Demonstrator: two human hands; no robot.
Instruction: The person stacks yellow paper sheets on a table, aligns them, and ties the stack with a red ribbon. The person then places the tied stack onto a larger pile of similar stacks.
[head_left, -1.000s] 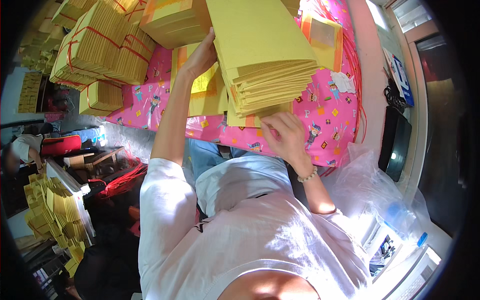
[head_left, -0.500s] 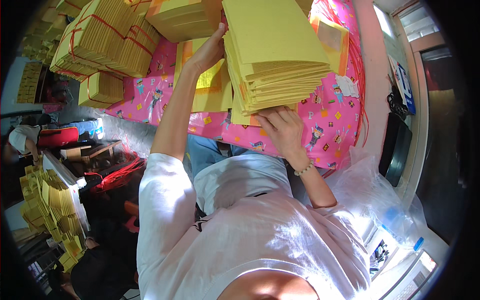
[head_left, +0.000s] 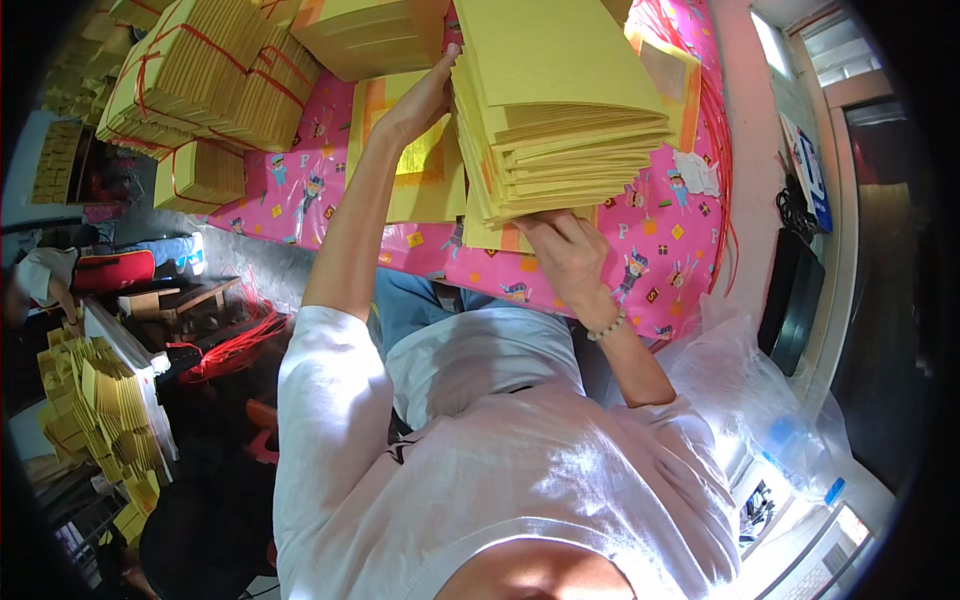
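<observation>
A thick stack of yellow paper sheets (head_left: 560, 70) stands tilted in front of me, its uneven near edges fanned toward me. My left hand (head_left: 421, 108) grips the stack's left side, thumb up along the edge and most fingers hidden behind the paper. At the lower near edge, my right hand (head_left: 568, 252) has its fingers curled and pinched on the stack, with the fingertips partly hidden under it. Beneath lie flat yellow sheets with an orange border and a shiny gold square (head_left: 428, 155).
Bundles of yellow paper tied with red string (head_left: 185, 75) stand at the left on the pink patterned tablecloth (head_left: 290, 215). Another paper block (head_left: 385, 45) sits behind my left hand. Red strings (head_left: 712, 150) hang along the right edge. Another person (head_left: 50, 275) is at far left.
The stack has shifted slightly right and toward me, and its near edges have spread a little. Both hands keep their places on it, my right wrist turned slightly.
</observation>
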